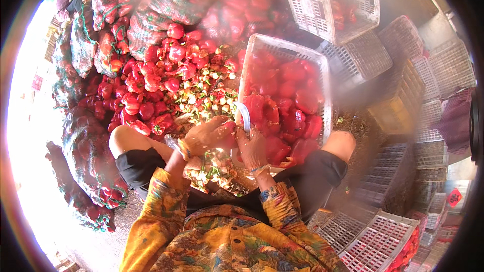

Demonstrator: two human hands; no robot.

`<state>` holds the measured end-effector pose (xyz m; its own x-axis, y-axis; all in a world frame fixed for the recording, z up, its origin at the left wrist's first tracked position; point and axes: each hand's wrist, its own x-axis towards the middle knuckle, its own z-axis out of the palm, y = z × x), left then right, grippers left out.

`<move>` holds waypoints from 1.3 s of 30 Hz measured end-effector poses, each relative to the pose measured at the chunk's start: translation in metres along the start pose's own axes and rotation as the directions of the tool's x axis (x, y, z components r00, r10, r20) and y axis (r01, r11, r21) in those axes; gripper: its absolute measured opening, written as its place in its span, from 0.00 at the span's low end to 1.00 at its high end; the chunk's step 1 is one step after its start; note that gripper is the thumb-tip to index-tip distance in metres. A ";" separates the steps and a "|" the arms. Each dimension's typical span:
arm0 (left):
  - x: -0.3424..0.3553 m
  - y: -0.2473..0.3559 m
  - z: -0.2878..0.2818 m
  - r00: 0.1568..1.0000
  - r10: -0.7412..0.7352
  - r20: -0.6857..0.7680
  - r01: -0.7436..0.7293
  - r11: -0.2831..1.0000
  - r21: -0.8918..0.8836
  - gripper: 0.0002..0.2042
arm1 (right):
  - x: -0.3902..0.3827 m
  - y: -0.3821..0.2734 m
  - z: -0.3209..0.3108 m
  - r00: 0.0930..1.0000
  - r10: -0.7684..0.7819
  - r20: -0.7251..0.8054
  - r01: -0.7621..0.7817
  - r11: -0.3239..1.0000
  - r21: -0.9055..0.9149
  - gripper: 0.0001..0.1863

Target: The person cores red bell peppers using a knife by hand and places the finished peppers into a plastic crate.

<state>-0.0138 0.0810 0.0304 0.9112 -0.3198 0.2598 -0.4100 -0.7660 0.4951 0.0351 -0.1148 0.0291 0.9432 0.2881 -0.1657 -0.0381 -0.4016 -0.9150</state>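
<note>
Between my knees, my left hand [201, 136] is closed round a red bell pepper [226, 138], partly covered by the fingers. Close beside it, my right hand [253, 150] grips a white, curved, strip-like tool [244, 115], whose lower end is hidden in the fingers. A white plastic crate [328, 88] stands just beyond and to the right of that hand, holding several red bell peppers [294, 122]. Cut-off pepper cores and stems [201, 95] lie heaped beyond my hands, with more bits [214, 171] below them.
Loose red peppers [146, 78] are piled at the left front, backed by stuffed mesh sacks [169, 0]. More sacks [88, 156] line my left side. Crates [330, 5] stand tipped or stacked on the right, some [378, 242] near my right hip. A person [70, 0] sits far left.
</note>
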 end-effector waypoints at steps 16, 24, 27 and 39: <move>0.057 0.044 0.023 0.665 -0.743 -0.075 0.739 0.669 -0.076 0.23 | -0.016 0.006 0.011 0.983 0.079 -0.164 -0.060 0.992 0.113 0.10; 0.069 0.018 0.038 0.609 -0.793 -0.030 0.789 0.609 -0.076 0.25 | -0.016 0.000 0.024 0.931 0.013 -0.366 -0.014 1.000 0.000 0.10; 0.067 0.005 0.056 0.589 -0.804 -0.079 0.799 0.594 -0.096 0.25 | -0.019 0.012 0.031 0.926 0.029 -0.375 -0.027 1.000 0.011 0.11; 0.061 -0.004 0.079 0.455 -0.842 -0.289 0.854 0.505 -0.128 0.21 | 0.004 0.003 0.017 0.965 0.039 -0.260 -0.095 0.974 -0.206 0.19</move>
<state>0.0463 0.0201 -0.0211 0.7482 0.6609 -0.0589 0.5655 -0.5887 0.5776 0.0331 -0.1007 0.0192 0.9943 0.0367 -0.1001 -0.0584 -0.5979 -0.7994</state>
